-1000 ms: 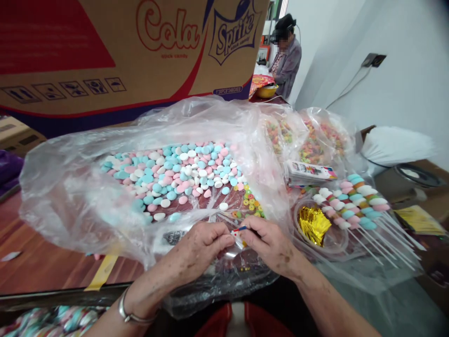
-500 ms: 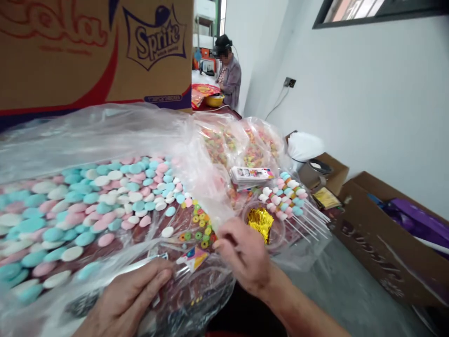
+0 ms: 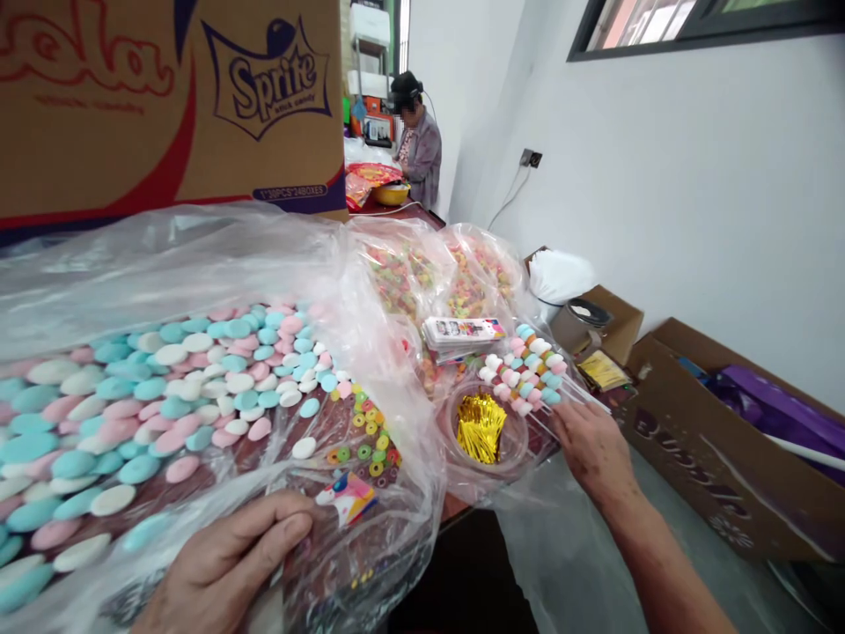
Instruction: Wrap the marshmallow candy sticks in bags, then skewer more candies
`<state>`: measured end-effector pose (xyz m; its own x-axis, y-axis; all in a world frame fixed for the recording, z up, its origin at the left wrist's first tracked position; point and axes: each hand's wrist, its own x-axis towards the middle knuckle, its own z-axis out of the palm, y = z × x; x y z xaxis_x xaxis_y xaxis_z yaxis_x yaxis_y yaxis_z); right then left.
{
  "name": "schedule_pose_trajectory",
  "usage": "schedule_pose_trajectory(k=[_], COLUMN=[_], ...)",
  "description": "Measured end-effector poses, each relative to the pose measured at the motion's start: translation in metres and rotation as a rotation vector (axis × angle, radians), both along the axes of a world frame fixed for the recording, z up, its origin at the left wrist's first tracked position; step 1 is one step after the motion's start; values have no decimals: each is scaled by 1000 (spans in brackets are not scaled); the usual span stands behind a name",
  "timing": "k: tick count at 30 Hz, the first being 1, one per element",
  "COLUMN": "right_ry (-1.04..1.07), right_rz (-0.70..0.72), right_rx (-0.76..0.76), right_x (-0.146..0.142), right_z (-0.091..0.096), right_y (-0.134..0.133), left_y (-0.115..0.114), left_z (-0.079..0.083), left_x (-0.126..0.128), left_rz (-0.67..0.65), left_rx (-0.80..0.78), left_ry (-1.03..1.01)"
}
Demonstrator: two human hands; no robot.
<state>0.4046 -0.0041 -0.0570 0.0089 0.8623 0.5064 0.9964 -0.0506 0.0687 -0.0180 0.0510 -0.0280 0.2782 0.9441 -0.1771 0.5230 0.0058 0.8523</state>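
My left hand pinches a small clear plastic bag with a colourful printed end, low over the plastic sheet. My right hand is at the white sticks of several candy skewers, its fingertips closed around the sticks and partly hidden. The skewers carry pink, white, blue and orange sweets. Flat pink, blue and white candies lie spread on the left, with small ring-shaped gummies beside them. A round clear tub holds gold twist ties between my hands.
A large cardboard box stands behind the candies. Clear bags of coloured sweets and a stack of printed packets are in the middle. A carton with purple items sits at right. A person works farther back.
My right hand has moved right, from beside the ring gummies to the skewer sticks. My left hand keeps the printed bag. The view has shifted slightly to the right.
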Motion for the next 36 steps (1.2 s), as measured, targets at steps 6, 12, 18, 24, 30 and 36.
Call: schedule_pose_trajectory(k=[6,12,18,24,30,36], right_ry=[151,507,316,167,156,230], right_rz=[-56,297,682,783,876,866], right_rx=[181,111,16,53,24,-111], right_x=[6,-30,-82,-90,-86,-90], right_z=[18,50,72,70,78,76], right_y=[-17,-20,5,13,10,14], left_y=[-4,-5,-8,-8,-7,-7], left_z=[18,12,11,12,15,18], left_x=[1,-7,-12,-14,-15,-12], left_rz=[-51,-79,-139,-151,-148,-288], left_rx=[-153,-237,-258,-232,-225,-153], left_ry=[-138,-335,-390,-378,-263,-99])
